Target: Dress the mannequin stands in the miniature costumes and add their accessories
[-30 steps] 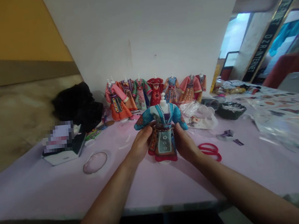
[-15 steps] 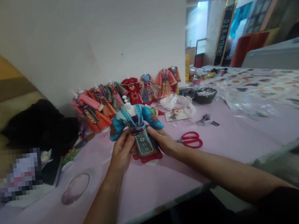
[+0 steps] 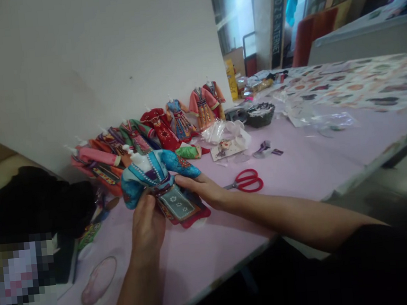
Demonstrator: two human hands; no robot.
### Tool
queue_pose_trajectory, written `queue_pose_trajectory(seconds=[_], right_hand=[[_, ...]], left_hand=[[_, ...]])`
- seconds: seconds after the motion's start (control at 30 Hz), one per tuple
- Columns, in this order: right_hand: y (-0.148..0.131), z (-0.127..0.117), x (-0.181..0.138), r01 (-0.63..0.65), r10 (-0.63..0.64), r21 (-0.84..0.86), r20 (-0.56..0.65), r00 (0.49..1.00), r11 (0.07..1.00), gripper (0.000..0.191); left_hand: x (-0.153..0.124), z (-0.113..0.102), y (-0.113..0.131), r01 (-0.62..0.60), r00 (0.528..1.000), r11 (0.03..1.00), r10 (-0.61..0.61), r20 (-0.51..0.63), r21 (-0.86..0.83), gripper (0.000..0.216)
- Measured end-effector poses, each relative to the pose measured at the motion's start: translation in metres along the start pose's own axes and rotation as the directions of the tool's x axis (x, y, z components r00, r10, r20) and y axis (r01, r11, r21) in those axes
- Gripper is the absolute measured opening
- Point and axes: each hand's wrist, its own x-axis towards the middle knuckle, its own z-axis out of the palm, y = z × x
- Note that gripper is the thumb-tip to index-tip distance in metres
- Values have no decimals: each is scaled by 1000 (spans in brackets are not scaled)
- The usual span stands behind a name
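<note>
Left hand [image 3: 147, 226] curling its fingers up around the turquoise sleeve and clasping the miniature costume [image 3: 174, 202] from below; right hand [image 3: 199, 188] lying across the costume's front, fingers close together and pressing against it rather than pinching. Costume tilting between both hands, white mannequin neck [image 3: 136, 161] pointing toward 10 o'clock, red hem [image 3: 195, 219] toward 4 o'clock, contact between its base and the pale pink table cover [image 3: 291, 178] impossible to tell. Round pink mat [image 3: 99, 281] lying at 7 o'clock from the hands; pixelated, unreadable object [image 3: 18, 282] resting at 8 o'clock; black fabric bundle [image 3: 33, 210] heaping up at 9 o'clock. Red-handled scissors [image 3: 247, 182] lying at 3 o'clock, just beyond the right hand. Further out, row of costumes on stands [image 3: 162, 130] crowding along the white backing board [image 3: 93, 72] from 10 to 1 o'clock, overlapping one another. Printed card [image 3: 229, 149] and clear plastic wrapping [image 3: 216, 132] lying at 2 o'clock, purple-and-white scraps [image 3: 262, 149] just beside them, dark woven bowl [image 3: 260, 115] sitting behind. Patterned plastic sheet [image 3: 354, 87] spreading across the far right of the table.
</note>
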Motion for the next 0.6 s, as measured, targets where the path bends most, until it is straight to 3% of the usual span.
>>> queue_pose_trajectory(seconds=[0.17, 0.4, 0.6], right_hand=[[1, 3, 2, -88, 91, 74, -39, 995, 993, 46], [1, 2, 3, -162, 164, 221, 9, 986, 962, 48], [3, -5, 5, -283, 295, 211, -26, 955, 936, 53]], left_hand=[[0, 2, 1, 16, 999, 1000, -16, -35, 8, 33], [2, 2, 2, 43, 999, 999, -44, -23, -21, 38], [2, 4, 4, 66, 998, 997, -67, -17, -48, 36]])
